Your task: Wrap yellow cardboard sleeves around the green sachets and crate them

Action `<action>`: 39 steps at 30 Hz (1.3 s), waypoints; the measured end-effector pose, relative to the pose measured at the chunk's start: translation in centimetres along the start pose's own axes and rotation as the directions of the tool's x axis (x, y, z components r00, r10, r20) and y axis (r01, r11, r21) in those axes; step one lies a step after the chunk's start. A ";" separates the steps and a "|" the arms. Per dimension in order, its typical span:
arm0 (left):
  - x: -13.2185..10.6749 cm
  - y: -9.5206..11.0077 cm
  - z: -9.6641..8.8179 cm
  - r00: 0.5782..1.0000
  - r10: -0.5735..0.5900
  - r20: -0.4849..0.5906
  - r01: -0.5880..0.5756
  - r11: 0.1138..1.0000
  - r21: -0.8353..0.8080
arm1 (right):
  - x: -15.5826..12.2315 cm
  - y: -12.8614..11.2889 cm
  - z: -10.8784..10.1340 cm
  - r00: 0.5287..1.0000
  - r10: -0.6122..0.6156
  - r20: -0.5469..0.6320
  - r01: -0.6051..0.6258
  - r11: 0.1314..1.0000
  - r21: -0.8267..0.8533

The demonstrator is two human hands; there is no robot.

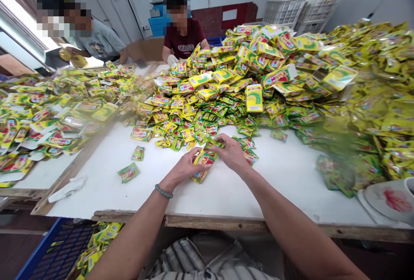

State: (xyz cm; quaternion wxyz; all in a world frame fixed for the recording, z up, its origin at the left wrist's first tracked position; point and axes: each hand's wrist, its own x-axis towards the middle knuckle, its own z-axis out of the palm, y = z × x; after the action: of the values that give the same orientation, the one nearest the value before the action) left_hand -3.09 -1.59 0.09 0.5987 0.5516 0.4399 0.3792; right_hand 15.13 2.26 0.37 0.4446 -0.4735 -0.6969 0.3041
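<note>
My left hand is closed around a small yellow box with red and green print, held tilted just over the white table. At the box's upper end, my right hand pinches a small green packet. How far the packet is inside the box, I cannot tell. Beyond my hands lie loose green packets below a heap of yellow boxes. Two single packets lie left of my left hand, one of them a green packet near the front.
A blue crate with yellow boxes stands below the table at left. A wooden strip divides the tabletop. At right are a flowered mug and heaped yellow packets. Two people work across the table.
</note>
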 end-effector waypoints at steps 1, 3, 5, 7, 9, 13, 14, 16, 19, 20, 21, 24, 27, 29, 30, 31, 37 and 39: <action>-0.1 0.1 0.0 1.000 -0.001 0.025 0.002 1.000 -0.027 | 0.0 0.0 0.1 0.999 0.022 -0.028 -0.021 0.999 0.029; -0.2 0.3 0.0 1.000 -0.008 0.018 0.009 0.996 -0.084 | -0.1 -0.2 0.1 0.999 0.037 -0.025 -0.035 0.997 0.064; -0.2 0.3 -0.1 1.000 -0.013 -0.018 0.010 0.991 -0.137 | -0.2 -0.6 0.2 0.999 0.027 0.018 -0.028 0.997 0.072; -0.1 0.4 -0.1 0.999 -0.013 -0.036 0.006 0.986 -0.168 | -0.4 -0.9 0.2 0.999 0.004 0.044 -0.005 1.000 0.023; 0.0 0.3 0.0 0.999 -0.018 -0.035 0.012 0.985 -0.173 | -0.5 -1.1 0.1 0.997 -0.058 0.059 0.062 0.996 -0.059; 0.1 0.1 0.2 0.998 -0.026 -0.060 0.018 0.993 -0.119 | -0.5 -0.6 0.2 0.980 -0.166 0.111 0.182 0.972 -0.149; 0.1 0.1 0.3 0.998 -0.027 -0.063 0.020 0.994 -0.111 | -0.4 -0.4 0.2 0.981 -0.165 0.102 0.180 0.971 -0.160; 0.0 0.2 0.4 0.998 -0.031 -0.049 0.025 0.993 -0.112 | -0.3 0.0 0.2 0.988 -0.154 0.029 0.156 0.972 -0.175; -0.1 0.4 0.5 0.999 -0.019 -0.037 0.014 0.993 -0.118 | -0.2 0.4 0.3 0.987 -0.149 -0.057 0.136 0.974 -0.179; -0.1 0.4 0.5 0.999 -0.013 -0.046 0.008 0.993 -0.115 | -0.2 0.3 0.4 0.988 -0.144 -0.050 0.134 0.975 -0.177; -0.1 0.4 0.6 0.998 -0.010 -0.061 0.003 0.994 -0.111 | -0.3 0.3 0.5 0.991 -0.135 -0.020 0.129 0.977 -0.171; 0.0 0.5 0.5 0.994 -0.022 -0.104 0.011 0.994 -0.111 | -0.4 -0.1 0.7 0.993 -0.092 0.080 0.102 0.986 -0.133; 0.1 0.6 0.5 0.992 -0.043 -0.118 0.026 0.990 -0.141 | -0.6 -0.5 0.6 0.995 -0.092 0.028 0.095 0.990 -0.108; 0.2 0.7 0.5 0.993 -0.045 -0.106 0.029 0.988 -0.155 | -0.7 -0.6 0.6 0.994 -0.100 -0.045 0.095 0.989 -0.111; 0.2 0.7 0.5 0.994 -0.041 -0.100 0.025 0.987 -0.158 | -0.7 -0.6 0.5 0.993 -0.099 -0.059 0.092 0.989 -0.112; 0.2 0.7 0.6 0.995 -0.030 -0.096 0.015 0.987 -0.159 | -0.7 -0.6 0.6 0.994 -0.094 -0.049 0.089 0.990 -0.110; -0.1 0.8 0.5 0.994 -0.020 -0.112 -0.003 0.978 -0.209 | -0.9 -0.8 0.9 0.975 -0.079 0.210 0.086 0.996 -0.028; -0.1 0.8 0.5 0.994 -0.033 -0.105 0.009 0.976 -0.220 | -1.0 -1.1 0.8 0.970 -0.085 0.229 0.089 0.996 -0.007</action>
State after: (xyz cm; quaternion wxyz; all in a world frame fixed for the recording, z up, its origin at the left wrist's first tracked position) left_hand -2.66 -1.74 0.90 0.6350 0.4562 0.4330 0.4484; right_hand 14.09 0.97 0.60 0.3705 -0.4080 -0.7660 0.3308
